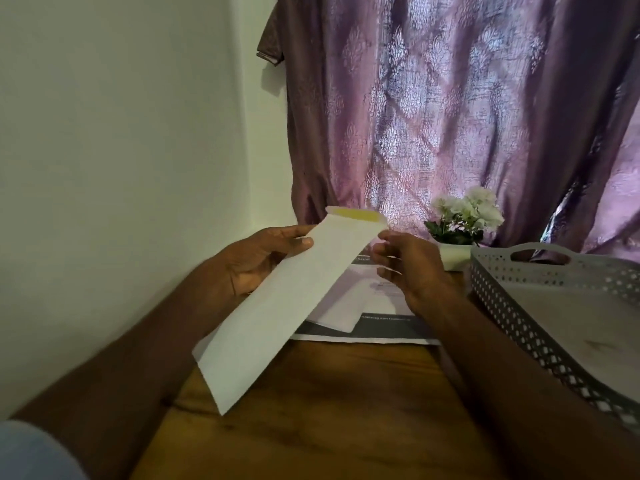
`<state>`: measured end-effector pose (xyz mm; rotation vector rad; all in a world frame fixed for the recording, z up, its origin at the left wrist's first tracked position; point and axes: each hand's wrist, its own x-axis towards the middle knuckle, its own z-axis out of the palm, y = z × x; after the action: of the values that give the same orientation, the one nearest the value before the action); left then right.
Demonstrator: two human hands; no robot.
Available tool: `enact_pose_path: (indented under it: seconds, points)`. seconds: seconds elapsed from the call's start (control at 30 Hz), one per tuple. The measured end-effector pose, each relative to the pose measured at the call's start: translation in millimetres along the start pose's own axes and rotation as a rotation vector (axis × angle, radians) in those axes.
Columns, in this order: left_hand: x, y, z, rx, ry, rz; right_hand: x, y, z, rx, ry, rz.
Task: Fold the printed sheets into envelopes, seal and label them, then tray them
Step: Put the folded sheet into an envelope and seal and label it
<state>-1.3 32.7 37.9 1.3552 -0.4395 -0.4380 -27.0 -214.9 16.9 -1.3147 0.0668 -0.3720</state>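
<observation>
My left hand (258, 259) holds a long white envelope (280, 306) up above the table, thumb on its face near the top. The envelope slants from lower left to upper right, its flap open with a yellow adhesive strip (355, 214) showing. My right hand (405, 266) is at the envelope's upper right corner, fingers curled; it seems to pinch a small pale strip, but blur hides the contact. Printed sheets (367, 317) with dark bands lie on the table behind the envelope.
A grey perforated tray (512, 306) with a handle stands at the right on the wooden table (329, 410). A white pot of pale flowers (464, 216) sits at the back. A purple curtain hangs behind; a white wall runs along the left.
</observation>
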Motion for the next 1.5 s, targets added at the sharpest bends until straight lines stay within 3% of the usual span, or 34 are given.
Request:
enact_pose_path:
  seconds: [0.07,0.13,0.2,0.4,0.5,0.8,0.97,1.27,1.5]
  points:
    - [-0.1,-0.4,-8.1,0.019,-0.007,-0.007,1.2,4.4,-3.7,-0.493,0.106,-0.203]
    - [-1.8,0.0,-13.6,0.063,0.004,-0.028,-0.5,9.5,-5.3,-0.958,0.095,-0.39]
    - [-3.1,-0.8,-14.8,0.093,0.043,-0.046,-5.9,13.5,-3.8,-1.131,0.007,-0.436]
    - [-3.8,-1.1,-10.3,0.183,0.124,-0.086,-8.8,21.1,-5.6,-1.237,-0.143,-0.29]
    - [-4.2,-1.4,-12.1,0.093,0.191,-0.13,-9.9,31.9,-3.0,-1.295,-0.183,-0.226]
    - [5.9,-4.3,-16.1,0.241,0.382,-0.223,-15.6,46.5,6.7,-1.347,-0.068,-0.231]
    - [12.7,-7.8,-18.5,0.265,0.428,-0.23,-18.3,34.1,13.6,-1.412,0.087,-0.365]
    - [14.7,-11.5,-21.9,0.278,0.464,-0.26,-14.1,45.8,14.2,-1.352,-0.102,-0.207]
    - [18.5,-13.2,-19.3,0.339,0.48,-0.234,-12.0,42.7,16.5,-1.272,-0.065,-0.223]
